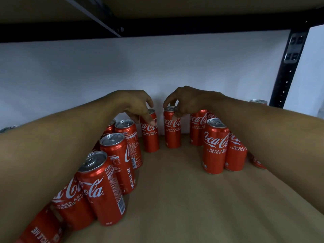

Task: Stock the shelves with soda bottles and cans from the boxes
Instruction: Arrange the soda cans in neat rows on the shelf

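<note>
Both arms reach deep into a wooden shelf (184,199). My left hand (135,104) grips the top of a red Coca-Cola can (150,135) standing upright at the back. My right hand (185,100) pinches the rim of a second red can (172,132) just to its right, also upright. The two cans stand a small gap apart near the white back wall. More red cans line the left side (121,160) and the right side (214,148) of the shelf.
A black steel upright (287,67) rises at the right rear and a black beam (157,28) carries the shelf above, low overhead. A bare strip of wooden board runs between the two can rows. Another can top (258,101) shows behind my right forearm.
</note>
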The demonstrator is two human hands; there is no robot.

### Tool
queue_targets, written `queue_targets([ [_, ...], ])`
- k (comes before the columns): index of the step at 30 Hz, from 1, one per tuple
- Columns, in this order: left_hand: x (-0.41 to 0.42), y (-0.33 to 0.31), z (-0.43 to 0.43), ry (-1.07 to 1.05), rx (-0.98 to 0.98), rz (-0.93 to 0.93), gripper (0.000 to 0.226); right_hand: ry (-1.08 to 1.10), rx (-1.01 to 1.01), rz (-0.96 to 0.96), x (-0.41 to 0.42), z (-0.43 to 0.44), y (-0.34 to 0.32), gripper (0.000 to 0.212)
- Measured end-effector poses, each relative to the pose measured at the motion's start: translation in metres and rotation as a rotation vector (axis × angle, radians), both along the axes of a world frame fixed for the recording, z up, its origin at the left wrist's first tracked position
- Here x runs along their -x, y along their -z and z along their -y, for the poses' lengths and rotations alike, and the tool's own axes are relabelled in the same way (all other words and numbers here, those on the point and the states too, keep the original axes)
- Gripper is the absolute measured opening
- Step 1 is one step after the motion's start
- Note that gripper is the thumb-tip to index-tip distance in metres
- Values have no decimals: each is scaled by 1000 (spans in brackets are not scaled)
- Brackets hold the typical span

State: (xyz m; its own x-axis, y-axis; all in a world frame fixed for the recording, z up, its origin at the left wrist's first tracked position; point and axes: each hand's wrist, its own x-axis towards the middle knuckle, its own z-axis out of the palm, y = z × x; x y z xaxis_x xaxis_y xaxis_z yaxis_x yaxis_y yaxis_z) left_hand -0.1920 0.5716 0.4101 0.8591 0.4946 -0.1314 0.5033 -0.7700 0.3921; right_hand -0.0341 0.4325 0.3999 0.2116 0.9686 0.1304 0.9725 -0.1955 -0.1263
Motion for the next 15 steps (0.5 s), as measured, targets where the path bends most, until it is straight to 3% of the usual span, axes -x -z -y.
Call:
queue_targets([
  [5, -2, 4, -1, -3, 10, 37, 59, 4, -22, -58, -3, 2, 3, 56],
  [15, -7, 6, -3, 17, 2, 68, 56, 9, -33, -175, 1, 2, 3, 55],
])
